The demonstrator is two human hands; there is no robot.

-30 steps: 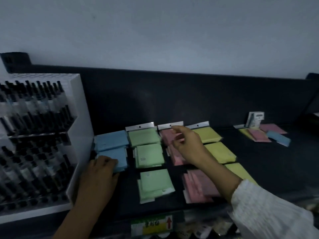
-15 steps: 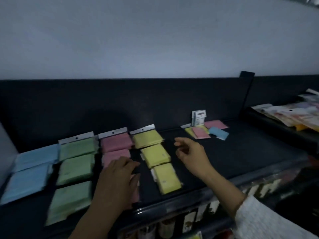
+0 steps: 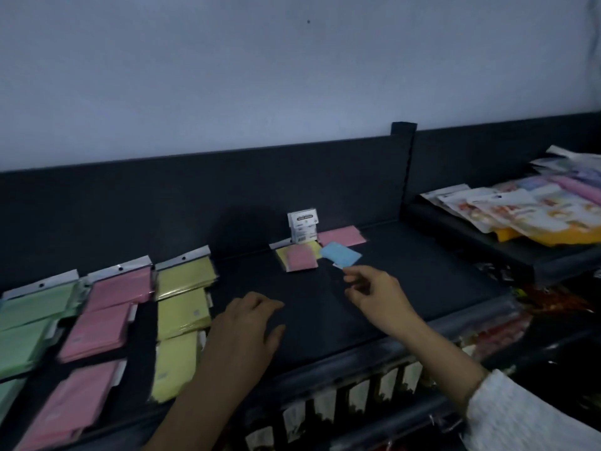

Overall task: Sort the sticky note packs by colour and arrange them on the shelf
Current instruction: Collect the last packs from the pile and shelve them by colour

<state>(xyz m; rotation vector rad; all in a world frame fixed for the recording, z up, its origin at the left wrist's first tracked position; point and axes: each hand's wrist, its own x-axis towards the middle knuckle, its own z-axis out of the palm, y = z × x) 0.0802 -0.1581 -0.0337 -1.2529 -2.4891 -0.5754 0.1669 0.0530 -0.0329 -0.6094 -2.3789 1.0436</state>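
Shelf: dark, flat surface w/ raised rear panel. Sorted cols. at left, running rear to front: green packs, pink packs, yellow packs; rearmost pack in each col. shows a white hang tab. Unsorted group at rear centre, well apart from the cols.: blue pack lies flat and skewed, just beside a small pink pack that lies on a yellow pack; a second pink pack sits behind it, against the rear panel. White printed card stands upright behind the group. L hand: palm down, fingers spread and flat on the shelf, just right of the yellow col.; grips nothing. R hand: fingers loosely curled, holds nothing; fingertips just beside near corner of the blue pack, contact can't be confirmed (motion blur). White knit sleeve on R arm. Adjacent shelf at right carries mixed packets.
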